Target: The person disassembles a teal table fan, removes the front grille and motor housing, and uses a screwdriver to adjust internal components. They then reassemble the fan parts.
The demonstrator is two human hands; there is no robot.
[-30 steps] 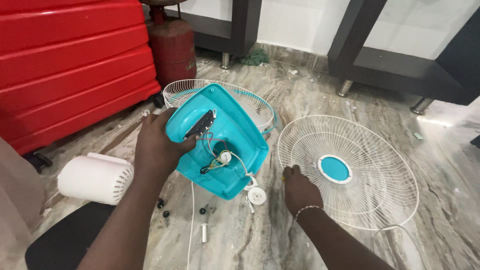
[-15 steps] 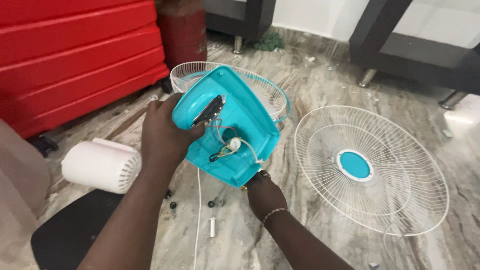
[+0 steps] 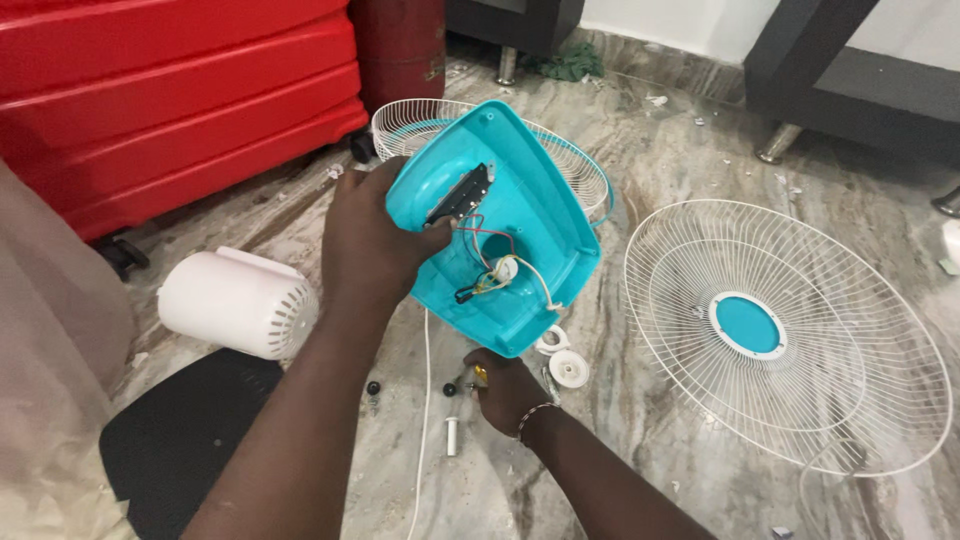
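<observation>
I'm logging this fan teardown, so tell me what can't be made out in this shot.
- Head view: what the right hand grips, hidden by its own fingers.
- Rear grille, mostly behind the teal base shell held up by the left hand.
- Small floor parts, too small to identify.
- Front grille, lower rim cropped.

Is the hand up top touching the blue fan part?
Touching. The head view shows the left hand gripping the turquoise fan base, its thumb pressed onto the inside by the wires.

Left hand (image 3: 375,240) is raised, arm stretched forward, fingers curled in a tight grip. Right hand (image 3: 510,392) sits low by the floor, fingers closed.
</observation>
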